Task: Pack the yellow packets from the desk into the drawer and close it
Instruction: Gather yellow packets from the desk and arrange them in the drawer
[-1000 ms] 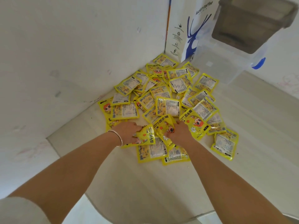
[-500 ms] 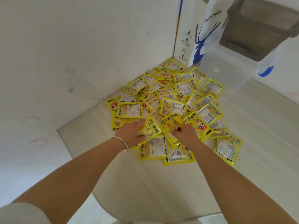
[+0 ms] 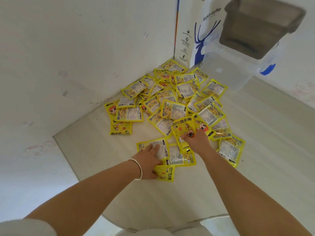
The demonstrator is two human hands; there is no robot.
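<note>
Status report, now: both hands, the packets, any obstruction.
Left hand grips one yellow packet, fingers on another. Right hand pinches a packet. Pile on desk. Drawer not in view. Nothing obstructing.

both arms outstretched, left grip and right grip each clutching something.

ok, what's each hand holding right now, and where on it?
Left hand: grips a folded yellow packet under the palm, fingers reaching onto another packet. Right hand: grips an upright hand-warmer packet by its lower edge.
</note>
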